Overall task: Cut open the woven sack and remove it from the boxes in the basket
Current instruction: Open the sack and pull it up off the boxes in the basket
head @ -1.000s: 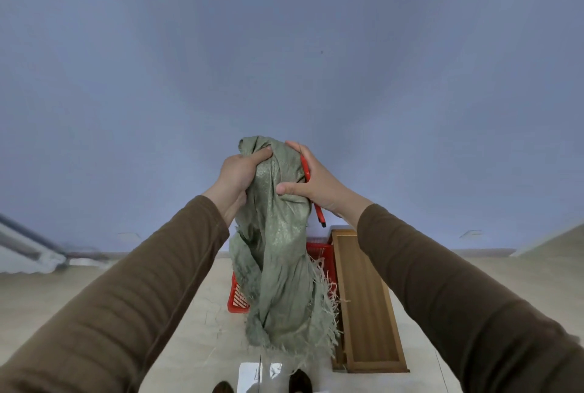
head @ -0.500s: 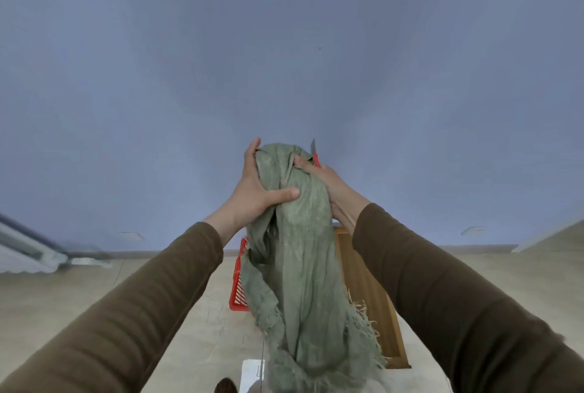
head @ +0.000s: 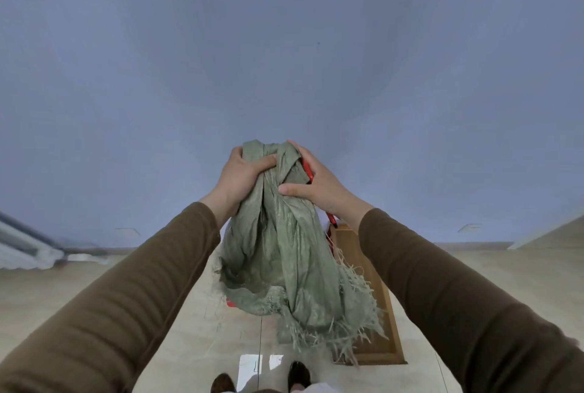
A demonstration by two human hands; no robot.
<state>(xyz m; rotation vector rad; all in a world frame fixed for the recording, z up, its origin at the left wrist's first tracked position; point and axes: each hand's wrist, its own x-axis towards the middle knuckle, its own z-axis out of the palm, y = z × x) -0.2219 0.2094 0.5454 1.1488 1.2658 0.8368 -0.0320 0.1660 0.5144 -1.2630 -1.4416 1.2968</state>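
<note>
The bunched top of the woven sack (head: pixel 284 250) is gripped by the left hand (head: pixel 241 176), fingers curled round the cloth, while the right hand (head: pixel 316 185) is closed on the other side, thumb pressed into the fabric and a red-handled cutter (head: pixel 308 171) held against the palm. The sack is held up between both hands at arm's length, its long axis vertical, the frayed cut edge hanging downward. Behind it the red basket (head: pixel 232 303) is almost wholly hidden; only a corner is seen. A wooden panel (head: pixel 384 313) lies on the tiled floor (head: pixel 177 329) just beside, partly covered by the fringe. Brown sleeves (head: pixel 126 297) and shoes (head: pixel 298 378) are seen below.
</note>
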